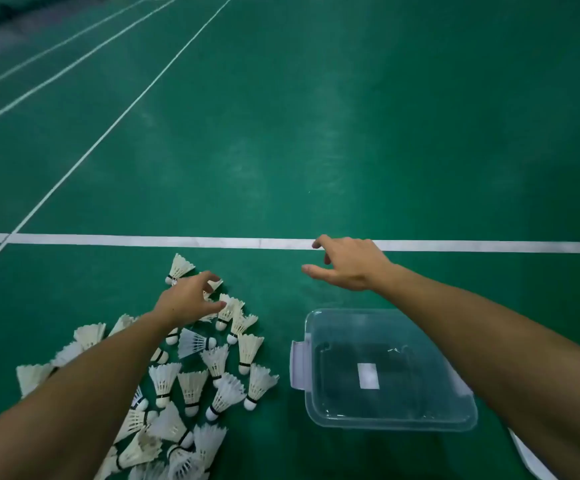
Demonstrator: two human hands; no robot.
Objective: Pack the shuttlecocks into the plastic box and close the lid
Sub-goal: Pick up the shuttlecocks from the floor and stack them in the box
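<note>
Left of the empty plastic box point(388, 370), the left hand point(186, 299) curls over the shuttlecocks point(209, 372), grip unclear; beyond the box, the right hand point(345, 263) hovers spread, holding nothing

Two bare forearms enter from the lower corners; the left hand point(189, 299) and right hand point(349, 263) wear no gloves, rings or sleeves.

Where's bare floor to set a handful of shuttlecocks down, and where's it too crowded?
Bare floor: the green strip between the shuttlecock pile and the plastic box, and the stretch between the box's far rim and the white line, under the right hand. The box itself holds no shuttlecocks. Crowded: the pile under the left hand.
</note>
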